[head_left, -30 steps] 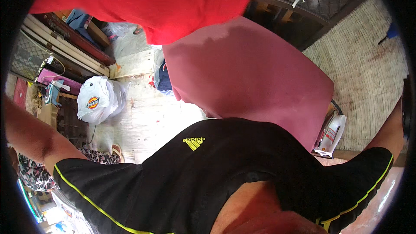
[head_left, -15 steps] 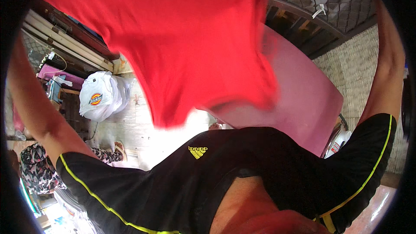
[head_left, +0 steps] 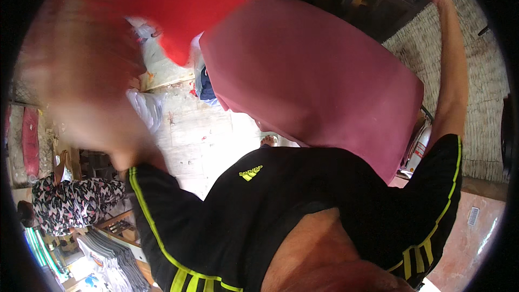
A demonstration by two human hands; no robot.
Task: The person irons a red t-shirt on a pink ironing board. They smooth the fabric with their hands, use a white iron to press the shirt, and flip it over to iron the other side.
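The view came from the left of two fisheye cameras on the person's head, facing steeply down. The wearer's black shirt (head_left: 281, 194) sat closest, filling the lower middle and covering part of the bench's (head_left: 319, 86) near edge. The bench's far edge and the floor (head_left: 189, 121) beyond its left edge lay farther off.

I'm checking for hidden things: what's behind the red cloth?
Past the edges of the red cloth, pale floor and a pink cover show. Whatever lies directly behind it is covered and cannot be seen.
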